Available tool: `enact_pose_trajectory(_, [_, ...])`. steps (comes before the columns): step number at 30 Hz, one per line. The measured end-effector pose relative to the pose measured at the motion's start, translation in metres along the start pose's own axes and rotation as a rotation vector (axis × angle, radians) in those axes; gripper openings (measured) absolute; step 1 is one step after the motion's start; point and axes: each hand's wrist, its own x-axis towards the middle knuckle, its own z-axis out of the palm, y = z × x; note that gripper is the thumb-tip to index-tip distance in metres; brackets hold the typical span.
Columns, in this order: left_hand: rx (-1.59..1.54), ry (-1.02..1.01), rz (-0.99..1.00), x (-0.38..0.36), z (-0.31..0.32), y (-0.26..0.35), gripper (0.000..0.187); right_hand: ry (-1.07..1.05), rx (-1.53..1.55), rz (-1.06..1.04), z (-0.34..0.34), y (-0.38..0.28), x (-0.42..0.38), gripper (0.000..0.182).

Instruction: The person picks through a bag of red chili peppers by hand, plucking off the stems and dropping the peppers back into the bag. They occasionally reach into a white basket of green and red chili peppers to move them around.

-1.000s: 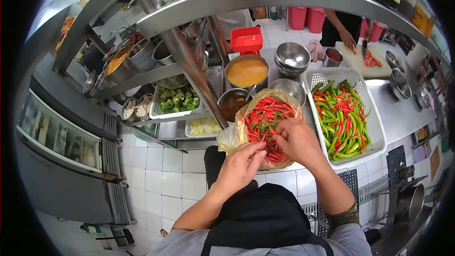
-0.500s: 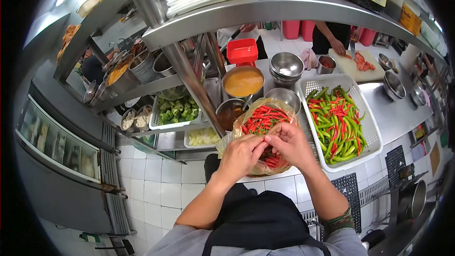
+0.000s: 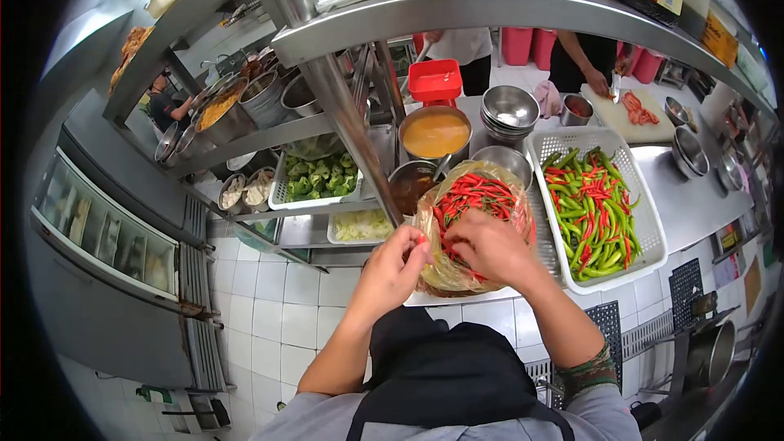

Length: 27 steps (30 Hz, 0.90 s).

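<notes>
Bright, even overhead light; fisheye warping, dark vignetted corners.

Bag of red chillies (image 3: 478, 220) hemmed by white basket (image 3: 645, 229) rightward, steel post (image 3: 351, 131) leftward; bowls (image 3: 508, 106) behind; near edge open

Both hands (image 3: 441, 257) in chili bag (image 3: 478, 224)

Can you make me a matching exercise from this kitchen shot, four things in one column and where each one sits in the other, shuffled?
Things:
1. red chillies
2. mixed green and red chillies
3. orange sauce
4. broccoli

Places:
A. round metal pot behind the bag
B. clear plastic bag under the person's right hand
C. white tray on the lower shelf, left of the post
D. white perforated basket on the counter, right of the bag

Pairs: 1-B, 2-D, 3-A, 4-C
</notes>
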Motion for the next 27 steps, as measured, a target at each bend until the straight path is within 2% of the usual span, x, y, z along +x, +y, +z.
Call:
enact_pose_trajectory(2, [-0.002, -0.005, 0.007, -0.006, 0.002, -0.001, 0.011, -0.167, -0.051, 0.020, 0.004, -0.010, 0.004, 0.018])
enact_pose_trajectory(6, [0.070, 0.016, 0.040, -0.009, 0.006, -0.002, 0.011, -0.191, -0.037, 0.038, 0.004, 0.002, 0.005, 0.017])
enact_pose_trajectory(9, [0.151, 0.049, 0.096, -0.009, 0.008, 0.003, 0.012, -0.121, -0.030, 0.099, -0.010, 0.009, 0.004, 0.018])
enact_pose_trajectory(12, [0.144, 0.071, 0.103, -0.005, 0.012, 0.003, 0.014, -0.264, 0.045, 0.088, -0.012, 0.015, 0.000, 0.018])
enact_pose_trajectory(13, [0.132, 0.078, 0.102, -0.004, 0.015, 0.001, 0.014, -0.242, -0.050, 0.001, -0.007, 0.016, -0.003, 0.016])
enact_pose_trajectory(14, [0.121, 0.085, 0.101, -0.002, 0.018, 0.001, 0.015, -0.242, -0.062, 0.024, -0.004, 0.018, -0.004, 0.017])
enact_pose_trajectory(17, [0.021, 0.056, -0.058, 0.003, 0.019, 0.002, 0.017, -0.236, -0.093, 0.066, -0.004, 0.017, -0.004, 0.018])
enact_pose_trajectory(20, [-0.025, 0.065, -0.081, 0.006, 0.020, 0.002, 0.019, -0.221, -0.145, 0.070, -0.006, 0.012, -0.008, 0.018])
enact_pose_trajectory(23, [0.014, 0.067, 0.020, 0.010, 0.024, 0.008, 0.021, -0.185, -0.234, 0.070, 0.002, 0.013, -0.011, 0.017])
enact_pose_trajectory(27, [0.261, -0.008, 0.165, 0.012, 0.027, 0.012, 0.022, -0.136, -0.224, 0.085, -0.003, 0.008, -0.005, 0.020])
